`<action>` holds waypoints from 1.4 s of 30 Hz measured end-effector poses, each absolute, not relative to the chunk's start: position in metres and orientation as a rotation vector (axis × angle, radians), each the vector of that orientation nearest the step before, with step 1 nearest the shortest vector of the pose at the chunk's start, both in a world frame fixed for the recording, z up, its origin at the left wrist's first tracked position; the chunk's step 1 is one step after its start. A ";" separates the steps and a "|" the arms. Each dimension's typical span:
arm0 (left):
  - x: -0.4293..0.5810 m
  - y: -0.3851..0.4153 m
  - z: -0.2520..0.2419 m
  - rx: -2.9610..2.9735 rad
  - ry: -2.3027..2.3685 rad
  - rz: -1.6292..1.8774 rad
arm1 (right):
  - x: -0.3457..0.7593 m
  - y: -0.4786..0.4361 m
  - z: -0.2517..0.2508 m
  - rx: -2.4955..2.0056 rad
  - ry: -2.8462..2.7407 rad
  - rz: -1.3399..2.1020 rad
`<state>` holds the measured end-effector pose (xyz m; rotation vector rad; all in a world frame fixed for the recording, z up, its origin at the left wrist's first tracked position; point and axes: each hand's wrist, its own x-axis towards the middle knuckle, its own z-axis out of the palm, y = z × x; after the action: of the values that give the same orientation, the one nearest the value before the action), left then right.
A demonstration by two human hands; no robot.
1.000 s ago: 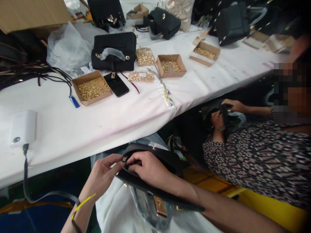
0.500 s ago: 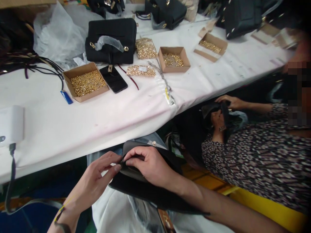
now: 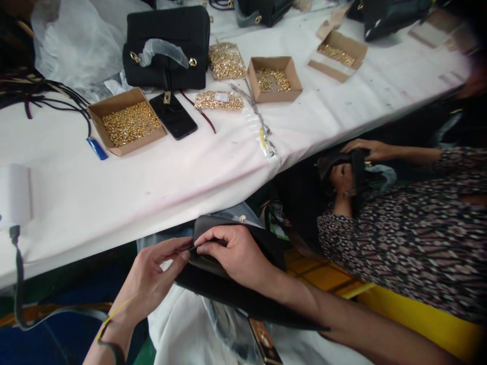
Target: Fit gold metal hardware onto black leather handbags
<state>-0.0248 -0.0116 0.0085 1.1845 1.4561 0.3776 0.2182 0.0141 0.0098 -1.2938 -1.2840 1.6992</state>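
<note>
1. Head view: our left hand (image 3: 152, 276) pinches the edge of a black bag (image 3: 232, 299) between thumb and forefinger. The bag lies on our lap, just below the table (image 3: 152, 177) edge.
2. Our right hand (image 3: 236, 253) curls over the bag's top, fingertips pressed onto the same edge, meeting the left fingers.
3. On the table, a box of gold fittings (image 3: 127, 121) sits just beside a phone (image 3: 173, 115), with a black handbag (image 3: 167, 48) behind.
4. At right, a co-worker's hand (image 3: 367, 149) rests on another dark piece.

The black bag (image 3: 213, 291) at 6 o'clock looks matt, smooth and leather-like. At 10 o'clock, a rough cardboard box (image 3: 141, 145) holds shiny gold metal fittings (image 3: 129, 124). The phone (image 3: 173, 115) beside it is glossy.
</note>
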 end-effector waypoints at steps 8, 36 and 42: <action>-0.018 -0.013 0.006 1.216 1.452 0.482 | 0.211 0.013 0.008 -1.302 -1.274 1.651; -0.018 -0.014 -0.010 1.088 1.217 0.543 | 0.212 0.020 0.001 -1.449 -1.345 1.785; -0.014 -0.013 -0.007 1.160 1.197 0.520 | 0.222 0.023 0.008 -1.437 -1.582 1.776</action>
<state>-0.0138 -0.0127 -0.0072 1.1599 1.1969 0.5199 0.2224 0.0230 0.0082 -1.4366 -1.5822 1.7761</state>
